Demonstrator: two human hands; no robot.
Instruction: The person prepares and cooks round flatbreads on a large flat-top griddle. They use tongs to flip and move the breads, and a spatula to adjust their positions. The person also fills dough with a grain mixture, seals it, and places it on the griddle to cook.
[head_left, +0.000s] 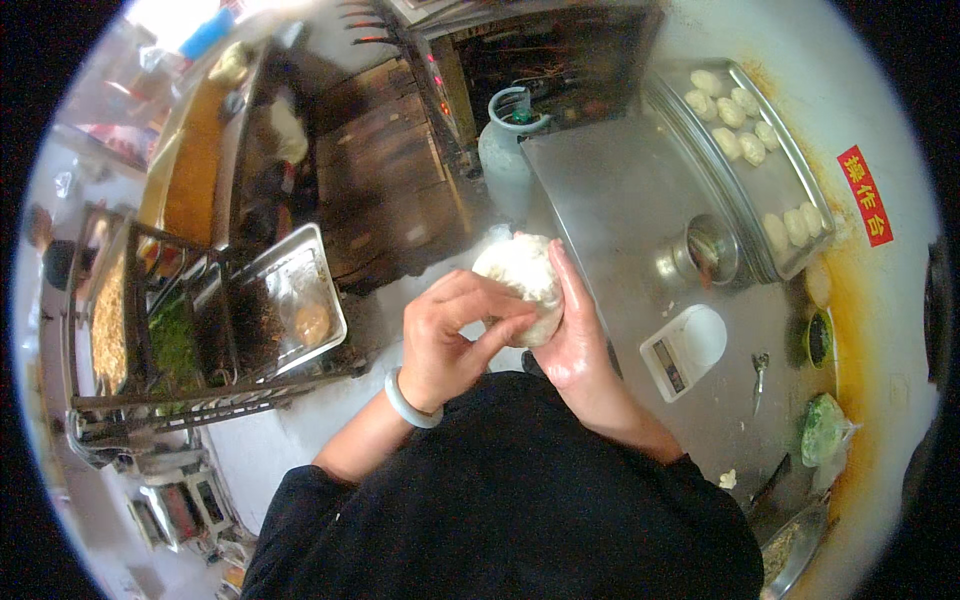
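A soft white piece of dough (525, 266) is held up in front of my chest. My right hand (577, 337) cradles it from the right, its thumb or finger along the dough's edge and its palm shiny as if oily. From the left, my left hand (457, 322) pinches the near edge of the dough between thumb and fingers. A pale bangle (405, 401) circles my left wrist. The dough's underside and some of my right fingers are hidden.
On the steel worktable (600, 180) to the right are a stacked metal tray (780, 187) with several dough pieces, a metal pot (712, 251) and a kitchen scale (667, 367). A gas cylinder (502, 157) stands ahead. Left, a rack (187, 397) holds trays near a metal tray (334, 307).
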